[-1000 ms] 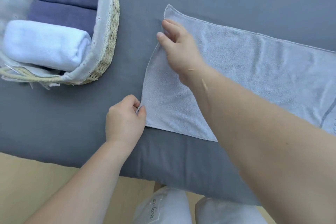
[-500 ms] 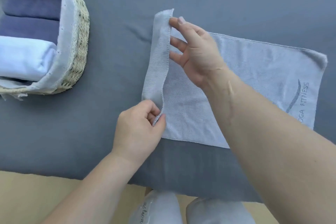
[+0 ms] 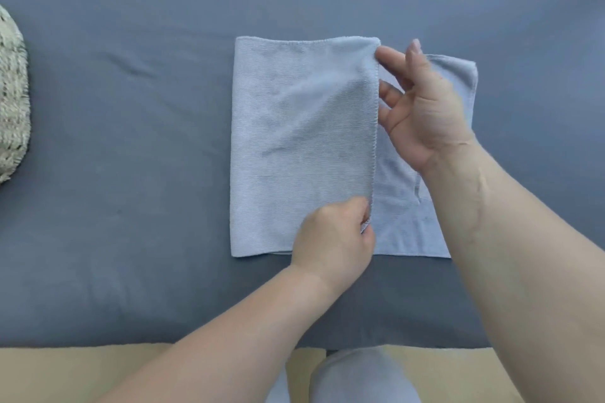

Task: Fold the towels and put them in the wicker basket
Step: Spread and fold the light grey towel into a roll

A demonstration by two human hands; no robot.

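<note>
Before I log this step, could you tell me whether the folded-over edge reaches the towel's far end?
No, the folded edge stops short, leaving a strip of the towel uncovered.

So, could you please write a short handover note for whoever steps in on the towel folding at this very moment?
Left hand: pinching the near corner of the folded-over flap of the grey towel.
Right hand: pinching the flap's far corner, other fingers spread.
Towel: on the grey cloth-covered surface, its left end folded over to the right; a strip of the lower layer shows on the right.
Wicker basket: at the left edge of view, mostly out of frame; contents not visible.
Done: first fold nearly laid.
Left: set the flap down, finish folding, then put the towel in the basket.
</note>
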